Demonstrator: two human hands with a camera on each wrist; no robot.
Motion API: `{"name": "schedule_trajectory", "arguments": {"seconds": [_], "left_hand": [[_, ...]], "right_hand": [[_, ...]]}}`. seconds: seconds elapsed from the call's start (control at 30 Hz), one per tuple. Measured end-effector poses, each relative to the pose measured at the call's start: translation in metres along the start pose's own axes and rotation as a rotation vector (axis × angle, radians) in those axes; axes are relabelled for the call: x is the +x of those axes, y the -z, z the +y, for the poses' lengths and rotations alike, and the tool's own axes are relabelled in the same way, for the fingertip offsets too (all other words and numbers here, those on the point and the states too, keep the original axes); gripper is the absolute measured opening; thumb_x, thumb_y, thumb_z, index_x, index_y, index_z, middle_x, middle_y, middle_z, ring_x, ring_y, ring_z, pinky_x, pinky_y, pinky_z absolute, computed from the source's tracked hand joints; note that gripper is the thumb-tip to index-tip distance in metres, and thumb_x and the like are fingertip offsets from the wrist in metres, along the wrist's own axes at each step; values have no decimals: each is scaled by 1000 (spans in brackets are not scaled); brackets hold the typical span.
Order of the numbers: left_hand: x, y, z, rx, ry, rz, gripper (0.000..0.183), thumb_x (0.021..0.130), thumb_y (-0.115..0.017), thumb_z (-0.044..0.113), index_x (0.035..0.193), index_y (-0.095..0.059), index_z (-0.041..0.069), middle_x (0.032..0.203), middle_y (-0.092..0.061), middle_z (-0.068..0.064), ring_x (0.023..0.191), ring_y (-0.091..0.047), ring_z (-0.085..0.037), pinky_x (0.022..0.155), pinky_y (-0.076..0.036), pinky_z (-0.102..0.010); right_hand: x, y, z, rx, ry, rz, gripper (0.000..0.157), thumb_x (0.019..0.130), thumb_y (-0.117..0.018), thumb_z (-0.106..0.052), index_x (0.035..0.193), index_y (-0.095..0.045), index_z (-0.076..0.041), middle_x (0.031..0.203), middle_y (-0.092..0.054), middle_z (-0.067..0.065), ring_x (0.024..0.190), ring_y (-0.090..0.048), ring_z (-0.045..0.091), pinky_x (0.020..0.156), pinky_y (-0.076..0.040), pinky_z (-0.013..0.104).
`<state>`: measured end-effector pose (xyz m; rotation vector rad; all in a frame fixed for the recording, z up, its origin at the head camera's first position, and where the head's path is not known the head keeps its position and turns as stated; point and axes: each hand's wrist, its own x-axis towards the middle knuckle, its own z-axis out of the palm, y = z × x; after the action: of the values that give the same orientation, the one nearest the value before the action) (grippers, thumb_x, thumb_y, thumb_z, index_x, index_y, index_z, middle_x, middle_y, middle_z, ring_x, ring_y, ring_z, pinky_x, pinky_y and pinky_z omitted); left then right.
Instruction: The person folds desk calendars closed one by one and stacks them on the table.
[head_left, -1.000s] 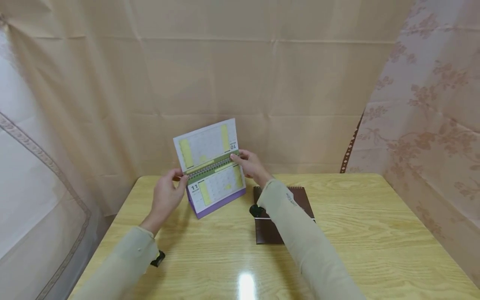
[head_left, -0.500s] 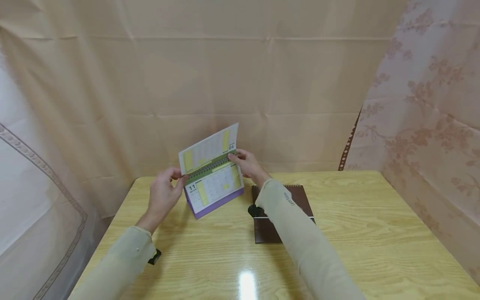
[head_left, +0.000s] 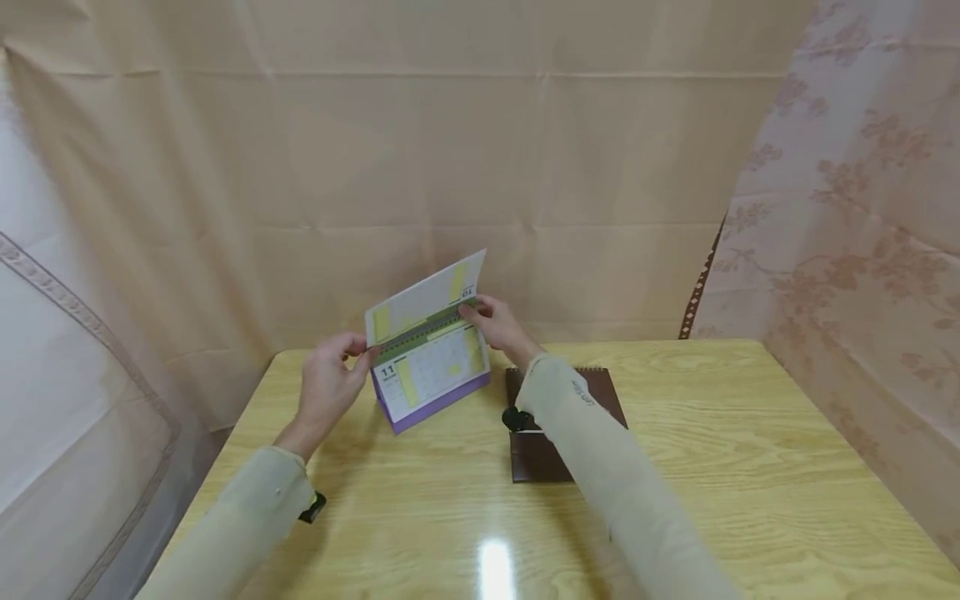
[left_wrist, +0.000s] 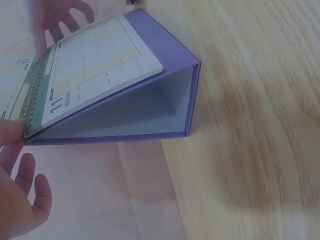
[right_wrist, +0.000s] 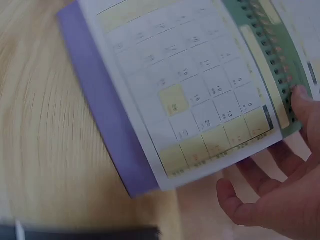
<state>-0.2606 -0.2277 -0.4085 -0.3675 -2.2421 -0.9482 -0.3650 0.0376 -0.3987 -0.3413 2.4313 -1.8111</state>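
Note:
A spiral-bound desk calendar with a purple stand base stands tilted at the table's back left, its page marked 11 facing me. Its upper leaf, marked 10, slants up and back from the rings. At the left end of the binding, my left hand pinches the calendar between thumb and finger. My right hand holds the binding's right end, thumb in front, as the right wrist view also shows; its other fingers are behind the edge. In the left wrist view the stand shows its hollow triangular side.
A dark brown spiral-topped notebook lies on the wooden table beneath my right forearm, partly hidden by the sleeve. A beige cloth hangs behind the table, with a floral-patterned cloth to the right.
The calendar's upper leaf has tipped further back, so it looks narrower than a second ago. Both hands keep their hold at the binding's ends and have barely moved.

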Motion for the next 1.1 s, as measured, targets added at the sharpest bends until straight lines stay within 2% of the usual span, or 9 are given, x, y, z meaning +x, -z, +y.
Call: {"name": "schedule_trajectory", "arguments": {"seconds": [0.13,0.3,0.4,0.6,0.73,0.83,0.97,1.1], "left_hand": [[5,0,-5,-4,1,-12,7,88,-79,6,92,-75,2,89,-74,-11,81,-64,-28,71,-47,-38],[5,2,-5,-3,-21,-19,8,88,-79,6,95,-77,4,90,-76,-9,79,-67,-25,68,-48,-38],[6,5,-6,14,-33,-32,9,90,-78,10,98,-78,7,90,-76,-6,78,-68,-21,63,-46,-32],[5,14,-3,16,-62,-68,13,92,-77,14,102,-78,7,91,-77,-5,81,-70,-21,65,-49,-35],[3,19,0,0,-69,-89,14,93,-76,16,103,-77,6,93,-77,-5,86,-70,-21,67,-50,-35],[3,21,0,-14,-63,-112,15,94,-75,19,104,-77,7,95,-77,-5,88,-70,-22,73,-52,-38],[2,24,0,-33,-42,-145,18,96,-73,22,106,-76,8,99,-76,-6,89,-69,-23,79,-55,-47],[-1,26,0,-53,-15,-183,22,98,-71,27,110,-76,9,102,-72,-4,89,-67,-21,76,-57,-42]], "right_hand": [[1,2,-4,-80,77,-8,40,105,-58,-25,137,-56,-1,129,-62,22,118,-60,35,98,-51,45],[-4,7,-10,-70,68,37,34,105,-58,-24,129,-59,-1,133,-60,21,126,-55,35,105,-47,46],[-8,10,-14,-33,48,53,36,106,-55,-26,133,-57,-2,137,-58,21,126,-55,36,107,-44,48],[-20,23,-17,81,-43,-31,52,108,-45,-43,148,-48,-10,151,-50,15,136,-47,40,107,-39,61],[-23,33,-18,95,-52,-76,60,106,-43,-52,148,-50,-10,150,-51,13,138,-44,41,108,-40,58],[-25,39,-19,100,-47,-113,63,106,-40,-56,148,-50,-10,151,-50,13,139,-43,41,109,-38,59],[-28,46,-18,103,-29,-161,63,107,-34,-56,149,-48,-11,152,-48,12,138,-43,40,112,-33,61],[-31,51,-17,154,-9,-212,60,110,-31,-49,149,-46,-6,151,-48,16,136,-45,42,112,-34,59]]}}
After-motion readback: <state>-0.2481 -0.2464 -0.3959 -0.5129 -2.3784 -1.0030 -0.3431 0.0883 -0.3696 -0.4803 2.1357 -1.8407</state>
